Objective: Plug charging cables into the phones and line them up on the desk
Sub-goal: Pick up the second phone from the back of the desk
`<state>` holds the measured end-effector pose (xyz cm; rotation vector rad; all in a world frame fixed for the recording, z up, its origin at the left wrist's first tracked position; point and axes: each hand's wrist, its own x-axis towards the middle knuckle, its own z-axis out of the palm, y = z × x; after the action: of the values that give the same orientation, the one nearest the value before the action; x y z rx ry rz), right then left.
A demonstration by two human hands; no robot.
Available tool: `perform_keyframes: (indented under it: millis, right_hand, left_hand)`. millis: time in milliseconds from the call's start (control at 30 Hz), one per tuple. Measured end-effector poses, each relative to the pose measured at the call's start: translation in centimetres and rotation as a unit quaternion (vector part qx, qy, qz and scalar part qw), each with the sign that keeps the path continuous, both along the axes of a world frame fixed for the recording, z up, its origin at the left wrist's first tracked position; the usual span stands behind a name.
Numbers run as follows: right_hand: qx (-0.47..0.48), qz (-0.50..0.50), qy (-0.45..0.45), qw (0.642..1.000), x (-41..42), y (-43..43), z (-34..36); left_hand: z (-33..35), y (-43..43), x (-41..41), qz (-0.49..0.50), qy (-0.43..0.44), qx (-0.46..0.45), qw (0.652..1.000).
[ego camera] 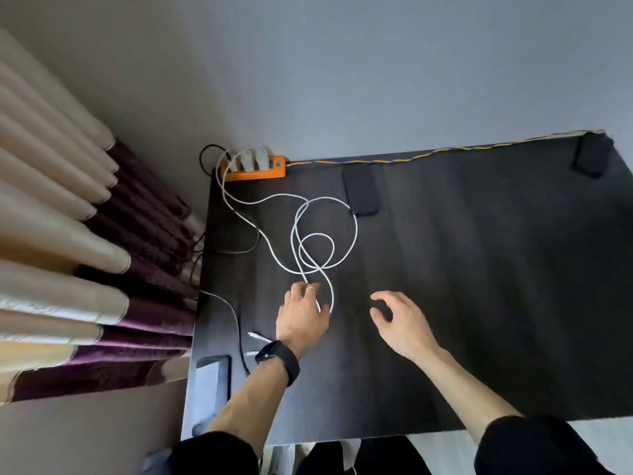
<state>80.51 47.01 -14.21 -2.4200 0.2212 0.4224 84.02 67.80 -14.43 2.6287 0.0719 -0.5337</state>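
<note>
Pinching looped white cable (310, 234), left hand (301, 317), right hand (400, 320) open, matte dark desk (479, 269)

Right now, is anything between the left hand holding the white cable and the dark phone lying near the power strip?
No solid object. Between the left hand and the dark phone the desk holds only the white cable's own loose loops, which may snag or drag. The right hand hovers open off to the side.

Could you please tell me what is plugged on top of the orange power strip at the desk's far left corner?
Three white chargers sit in the orange power strip, white cables trailing onto the dark desk. The chargers cover their sockets.
</note>
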Motion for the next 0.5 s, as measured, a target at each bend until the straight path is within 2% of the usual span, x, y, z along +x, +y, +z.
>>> perform_keyframes:
  millis: [133, 233, 400, 500]
  right_hand:
    - [-0.042, -0.012, 0.018, 0.999, 4.4, -5.6, -1.0]
    - [-0.090, -0.012, 0.076, 0.993, 8.3, -10.1, -2.9]
    - [-0.152, 0.042, 0.189, 0.969, 12.8, -15.0, -6.6]
    - [-0.151, 0.048, 0.199, 0.967, 13.3, -16.2, -7.8]
  left_hand:
    - [-0.8, -5.0, 5.1, -0.041, 0.008, 0.006, 0.999]
    - [-1.5, -8.8, 10.3, -0.061, 0.003, 0.000, 0.998]
    - [-3.2, -14.0, 19.1, -0.012, 0.004, -0.025, 1.000]
    - [-4.5, -16.1, 23.4, 0.018, 0.013, 0.000, 1.000]
